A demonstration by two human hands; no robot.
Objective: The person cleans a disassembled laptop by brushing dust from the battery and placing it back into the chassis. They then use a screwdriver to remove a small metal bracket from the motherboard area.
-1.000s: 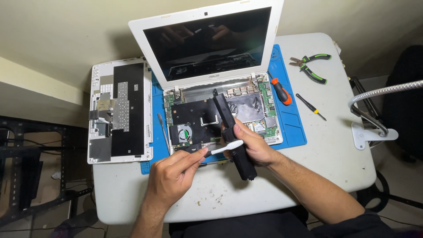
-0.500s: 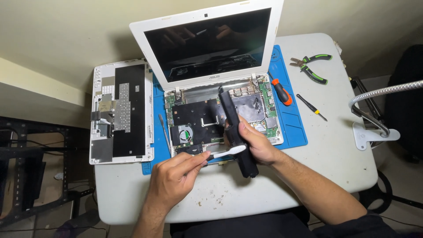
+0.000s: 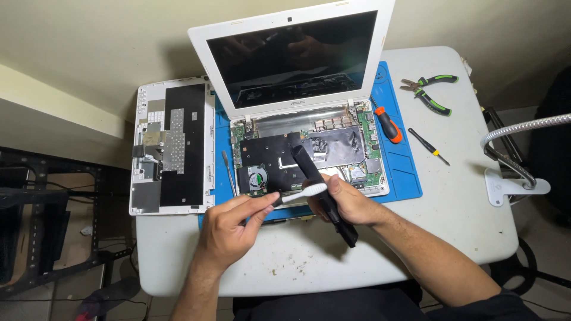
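Note:
An opened white laptop (image 3: 297, 89) stands on a blue work mat (image 3: 404, 172), its base uncovered so the circuit board and fan (image 3: 257, 178) show. My right hand (image 3: 348, 202) grips a long black battery pack (image 3: 321, 190), tilted over the front edge of the laptop base. My left hand (image 3: 229, 229) holds a white toothbrush (image 3: 300, 193) whose head touches the battery near its middle.
The removed keyboard cover (image 3: 172, 148) lies upside down to the left. An orange-handled screwdriver (image 3: 389, 126), a small black screwdriver (image 3: 428, 146) and green-handled pliers (image 3: 431, 95) lie at the right. A gooseneck lamp base (image 3: 514, 184) is clamped at the right edge. A thin metal tool (image 3: 229, 172) lies left of the laptop.
The battery has tilted a little more upright and the toothbrush has shifted slightly along it. Both hands stay at the front of the laptop.

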